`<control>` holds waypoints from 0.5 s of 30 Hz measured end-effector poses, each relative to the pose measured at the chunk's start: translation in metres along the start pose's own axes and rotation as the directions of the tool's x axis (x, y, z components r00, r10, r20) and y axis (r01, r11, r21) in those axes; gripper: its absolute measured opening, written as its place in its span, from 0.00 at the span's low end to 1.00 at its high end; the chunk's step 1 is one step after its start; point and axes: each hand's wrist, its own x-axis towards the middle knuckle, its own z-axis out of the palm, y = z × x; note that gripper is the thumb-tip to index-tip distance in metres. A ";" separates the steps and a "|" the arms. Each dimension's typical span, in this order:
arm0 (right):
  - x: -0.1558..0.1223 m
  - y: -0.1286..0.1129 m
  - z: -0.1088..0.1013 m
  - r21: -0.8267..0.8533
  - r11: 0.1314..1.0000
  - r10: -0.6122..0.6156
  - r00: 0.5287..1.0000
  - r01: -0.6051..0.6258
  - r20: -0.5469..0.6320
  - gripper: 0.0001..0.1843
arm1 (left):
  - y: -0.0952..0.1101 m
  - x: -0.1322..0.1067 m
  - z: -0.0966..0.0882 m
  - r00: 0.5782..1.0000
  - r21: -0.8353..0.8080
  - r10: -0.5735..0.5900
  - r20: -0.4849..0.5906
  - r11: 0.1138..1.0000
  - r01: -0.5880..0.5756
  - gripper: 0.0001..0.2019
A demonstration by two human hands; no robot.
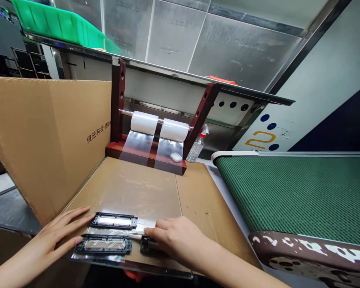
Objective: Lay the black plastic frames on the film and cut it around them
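Note:
My left hand (pixel 61 231) is open, its fingers apart, with fingertips at the left ends of two black plastic frames. The upper frame (pixel 129 221) has a white strip showing in its window; the lower frame (pixel 126 245) lies on clear film (pixel 78 256) that shows beneath and around it. My right hand (pixel 171 236) is closed around a slim pointed tool (pixel 139 233), likely a craft knife, its tip directed left between the two frames. Beneath that hand a third black piece (pixel 147 244) is partly hidden.
A cardboard-covered work surface (pixel 216 216) carries a red dispenser stand (pixel 115 104) with two film rolls (pixel 144 122). A tall cardboard panel (pixel 48 132) stands left. Behind the stand is a spray bottle (pixel 195 150). A green conveyor belt (pixel 303 192) runs along the right.

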 end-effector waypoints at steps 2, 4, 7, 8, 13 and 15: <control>-0.007 -0.001 -0.004 -0.031 0.999 0.004 1.000 -0.004 -0.015 0.12 | -0.001 0.000 0.000 1.000 -0.003 0.004 0.006 1.000 -0.004 0.20; -0.012 -0.002 -0.010 -0.062 0.998 0.005 0.999 -0.007 -0.032 0.13 | -0.003 -0.001 0.002 1.000 -0.005 0.004 0.023 1.000 -0.004 0.21; -0.027 0.002 -0.016 -0.055 0.996 0.059 0.984 -0.069 -0.165 0.16 | -0.010 -0.005 0.006 1.000 -0.022 0.015 0.018 1.000 -0.014 0.21; -0.035 0.007 -0.014 -0.029 0.992 0.113 0.961 -0.124 -0.252 0.19 | -0.013 -0.007 0.008 1.000 -0.027 0.020 0.005 0.999 -0.020 0.21; -0.090 0.052 0.044 0.201 0.833 0.545 0.704 -0.515 -0.455 0.24 | -0.017 -0.008 0.016 0.999 -0.064 -0.022 -0.033 0.998 0.019 0.25; -0.099 0.058 0.071 0.211 0.790 0.600 0.652 -0.576 -0.464 0.22 | -0.012 -0.006 0.017 0.997 -0.112 -0.058 -0.044 0.992 0.053 0.24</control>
